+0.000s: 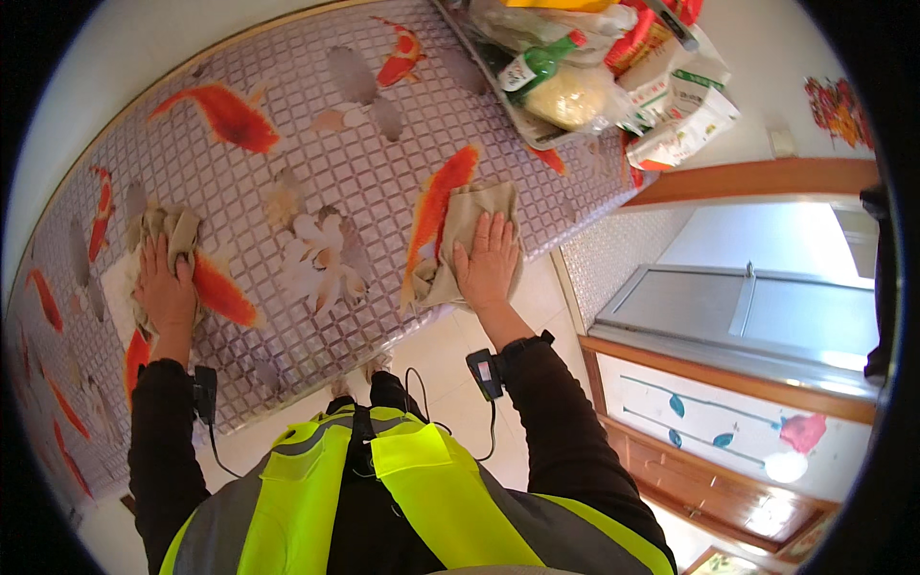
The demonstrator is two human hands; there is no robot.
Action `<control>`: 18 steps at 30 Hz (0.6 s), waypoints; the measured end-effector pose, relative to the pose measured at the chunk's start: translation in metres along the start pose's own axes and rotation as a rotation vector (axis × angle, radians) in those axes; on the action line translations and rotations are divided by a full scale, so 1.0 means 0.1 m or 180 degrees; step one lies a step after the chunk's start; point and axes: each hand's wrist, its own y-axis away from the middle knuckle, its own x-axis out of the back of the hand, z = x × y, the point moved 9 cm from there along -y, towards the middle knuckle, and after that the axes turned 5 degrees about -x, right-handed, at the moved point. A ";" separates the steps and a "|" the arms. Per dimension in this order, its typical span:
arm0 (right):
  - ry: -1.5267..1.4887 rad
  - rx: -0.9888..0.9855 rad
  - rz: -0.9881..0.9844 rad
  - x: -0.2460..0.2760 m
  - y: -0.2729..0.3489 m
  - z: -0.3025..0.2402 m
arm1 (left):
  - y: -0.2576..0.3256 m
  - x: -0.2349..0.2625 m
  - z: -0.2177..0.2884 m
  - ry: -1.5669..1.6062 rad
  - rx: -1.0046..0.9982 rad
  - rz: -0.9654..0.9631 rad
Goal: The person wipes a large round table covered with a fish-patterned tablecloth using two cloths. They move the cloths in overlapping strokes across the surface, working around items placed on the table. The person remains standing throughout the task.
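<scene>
left hand (165, 287) and right hand (488, 264) are laid flat, unclenched, over left cloth (182, 228) and right cloth (467, 207), on the fish-patterned table cover (355, 182). both cloths are judged light, soft, limp; hold is best taken at bunched folds.

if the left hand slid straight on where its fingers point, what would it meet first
The bunched folds of the beige cloth under the left hand; beyond them, the patterned table cover looks free to its far edge, though depth is unclear here.
</scene>
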 end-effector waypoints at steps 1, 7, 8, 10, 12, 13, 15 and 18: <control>-0.0107 0.0025 0.0160 0.07 -0.01 -0.02 | 0.00 -0.01 0.01 0.0023 -0.0037 -0.0070; 0.0130 -0.0482 -0.0009 0.08 -0.40 0.29 | -0.03 -0.04 -0.01 0.0166 -0.0137 -0.0087; 0.0128 -0.0628 0.0010 0.07 -0.48 0.36 | -0.03 -0.04 -0.02 0.0158 -0.0137 -0.0096; 0.0117 -0.0886 0.0078 0.06 -0.63 0.48 | -0.02 -0.03 -0.01 0.0170 -0.0208 -0.0063; 0.0197 -0.1058 -0.0007 0.01 -0.75 0.58 | -0.01 -0.04 -0.01 0.0208 -0.0197 -0.0102; 0.0223 -0.1141 -0.0033 0.01 -0.80 0.63 | -0.02 -0.01 0.02 0.0282 -0.0271 -0.0015; 0.0125 -0.1305 -0.0024 0.02 -0.91 0.74 | -0.02 -0.02 0.01 0.0203 -0.0189 -0.0112; 0.0036 -0.1522 -0.0065 0.01 -1.12 0.93 | -0.03 -0.01 0.01 0.0258 -0.0189 -0.0104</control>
